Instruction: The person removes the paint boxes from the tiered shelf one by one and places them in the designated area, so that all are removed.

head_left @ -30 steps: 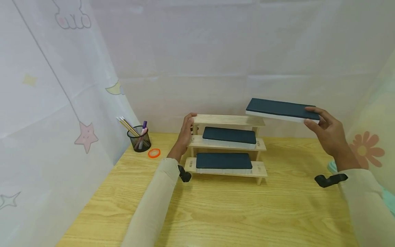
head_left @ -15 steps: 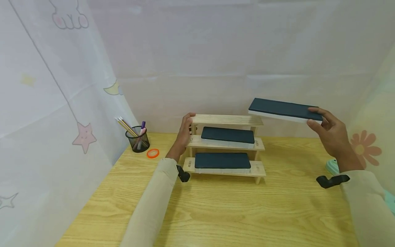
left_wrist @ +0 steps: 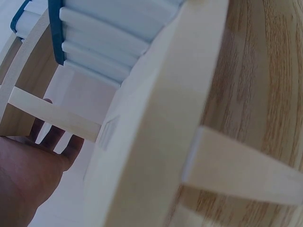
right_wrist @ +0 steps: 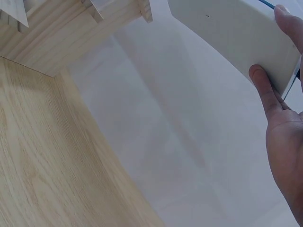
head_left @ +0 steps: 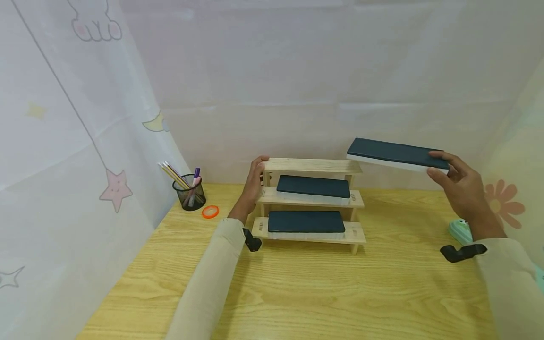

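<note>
My right hand (head_left: 464,186) pinches the right end of a long flat box (head_left: 395,153) with a navy top and white sides. It holds the box in the air, right of and slightly above a three-tier wooden stand (head_left: 312,165). From below, the right wrist view shows the box's white underside (right_wrist: 232,35). With its fingers around the back, my left hand (head_left: 252,183) grips the stand's upper left end. Two similar navy-topped boxes lie on the stand, one on the middle tier (head_left: 313,185) and one on the bottom tier (head_left: 306,221). The top tier is bare.
A black mesh pen cup (head_left: 190,192) with pencils and pens stands left of the stand, near an orange ring (head_left: 210,211). A mint-green object (head_left: 460,231) sits partly behind my right wrist. A pale curtain (head_left: 263,71) hangs behind the wooden table (head_left: 297,288).
My right hand has drawn the box a little to the right, away from the stand, and slightly down. The left hand keeps its grip on the stand.
</note>
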A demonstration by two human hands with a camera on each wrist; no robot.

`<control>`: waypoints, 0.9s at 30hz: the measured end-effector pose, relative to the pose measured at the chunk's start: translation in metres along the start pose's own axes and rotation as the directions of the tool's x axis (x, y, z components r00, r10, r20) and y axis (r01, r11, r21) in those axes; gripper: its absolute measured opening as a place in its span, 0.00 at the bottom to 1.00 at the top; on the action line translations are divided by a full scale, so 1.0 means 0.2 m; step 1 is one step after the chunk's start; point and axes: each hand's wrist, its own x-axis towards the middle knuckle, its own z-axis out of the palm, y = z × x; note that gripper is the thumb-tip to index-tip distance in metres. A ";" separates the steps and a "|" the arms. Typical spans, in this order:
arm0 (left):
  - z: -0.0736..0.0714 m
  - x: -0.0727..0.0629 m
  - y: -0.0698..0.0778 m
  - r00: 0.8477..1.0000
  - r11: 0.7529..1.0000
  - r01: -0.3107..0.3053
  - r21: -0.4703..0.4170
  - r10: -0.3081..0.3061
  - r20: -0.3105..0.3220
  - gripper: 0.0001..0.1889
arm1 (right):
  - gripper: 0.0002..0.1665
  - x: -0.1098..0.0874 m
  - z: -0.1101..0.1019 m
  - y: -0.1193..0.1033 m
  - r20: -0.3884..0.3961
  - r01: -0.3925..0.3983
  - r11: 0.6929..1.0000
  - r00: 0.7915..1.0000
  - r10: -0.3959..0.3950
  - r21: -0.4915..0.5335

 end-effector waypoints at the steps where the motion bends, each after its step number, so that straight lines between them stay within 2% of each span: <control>1: 0.00 0.00 0.00 1.000 1.000 -0.001 0.000 0.001 -0.001 0.26 | 0.32 0.00 0.00 0.00 0.000 0.001 1.000 1.000 -0.001 -0.001; 7: 0.00 0.00 -0.01 1.000 1.000 0.008 0.009 -0.008 -0.005 0.25 | 0.32 -0.02 -0.02 0.02 0.007 -0.007 1.000 1.000 0.007 0.024; 16: 0.00 -0.01 0.00 1.000 1.000 -0.003 0.006 0.004 -0.013 0.25 | 0.32 -0.05 -0.04 0.03 0.002 -0.030 0.999 1.000 0.030 -0.011; 27: 0.00 -0.01 0.00 1.000 1.000 0.011 -0.001 -0.011 -0.002 0.25 | 0.31 -0.07 -0.06 0.04 -0.038 -0.077 0.995 0.997 0.074 -0.063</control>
